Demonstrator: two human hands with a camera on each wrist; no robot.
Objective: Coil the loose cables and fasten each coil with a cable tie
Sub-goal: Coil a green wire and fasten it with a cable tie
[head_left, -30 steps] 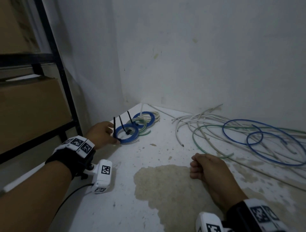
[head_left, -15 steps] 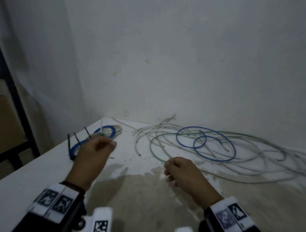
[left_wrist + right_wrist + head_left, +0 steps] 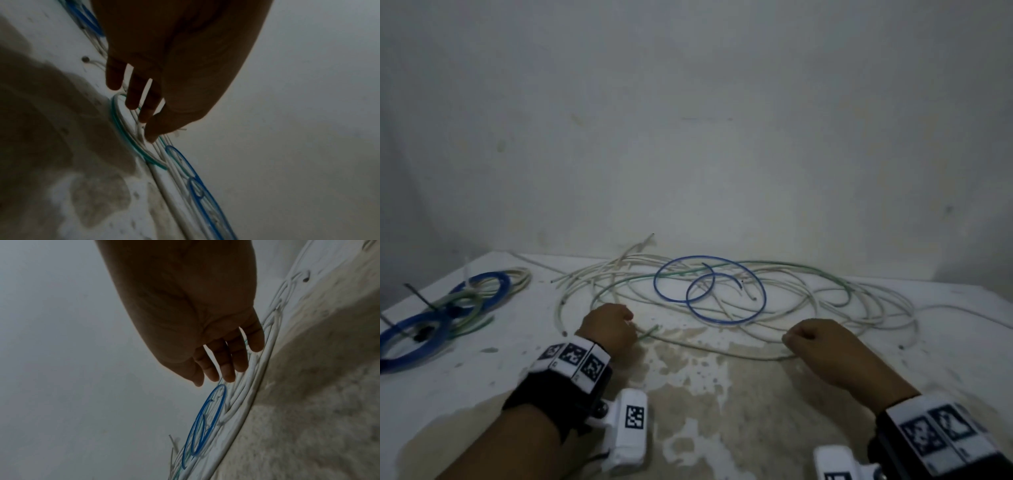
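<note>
Loose white cables point(image 3: 876, 301), a green cable point(image 3: 650, 331) and a blue cable point(image 3: 705, 256) lie tangled across the middle of the white table point(image 3: 482, 394). My left hand point(image 3: 608, 329) hovers at the tangle's left edge, beside the green cable's free end. In the left wrist view its fingers point(image 3: 131, 104) point down, fairly straight, with the tips at the white and green cable point(image 3: 127, 142); no grip shows. My right hand point(image 3: 808, 337) hangs at the tangle's front right edge. Its fingers point(image 3: 228, 376) are loose above the white strands and hold nothing.
Tied coils of blue point(image 3: 410, 339) and green-white cable point(image 3: 465, 301) lie at the far left, with black cable ties point(image 3: 417, 298) sticking up. A brown stain point(image 3: 722, 394) covers the table's front middle. A plain wall point(image 3: 688, 137) stands right behind the cables.
The head view has swung right, off the shelf. My left hand has left the tied blue coil and moved right to the loose cables. My right hand now sits at the tangle's front.
</note>
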